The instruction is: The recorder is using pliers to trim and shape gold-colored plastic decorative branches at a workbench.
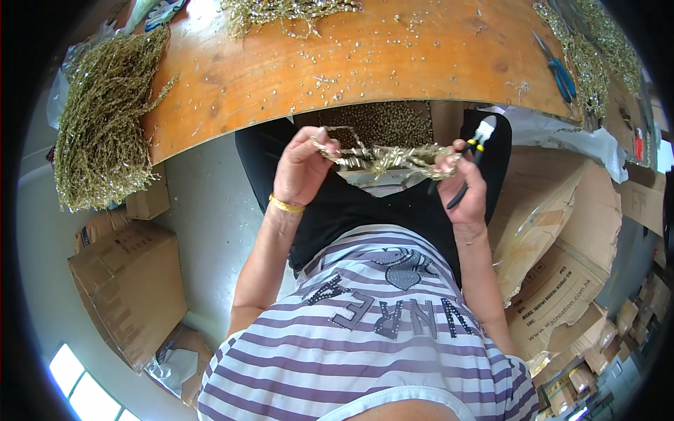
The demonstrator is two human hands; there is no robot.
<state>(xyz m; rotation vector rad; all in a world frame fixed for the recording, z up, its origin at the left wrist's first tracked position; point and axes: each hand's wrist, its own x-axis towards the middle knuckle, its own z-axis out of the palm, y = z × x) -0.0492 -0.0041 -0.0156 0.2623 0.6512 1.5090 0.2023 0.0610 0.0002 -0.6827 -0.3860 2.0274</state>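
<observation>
Between my two hands, over my lap, stretches a bundle of gold bead garland (386, 161), a little blurred. My left hand (306, 167) pinches one end of it with thumb and fingers, and a loop sticks up beside that hand. The other end is gripped by my right hand (465, 184). Wire cutters (484, 131) with black and yellow handles are also tucked in my right hand, jaws pointing up and away. Below the garland, under the table edge, a box of loose gold beads (386, 123) shows between my knees.
A wooden table (421, 59) with scattered beads lies ahead. Garland heaps hang at its left (105, 119) and lie at the back (281, 14). Blue-handled pliers (560, 74) rest at the right beside more garland (586, 63). Cardboard boxes stand left (133, 288) and right (562, 238).
</observation>
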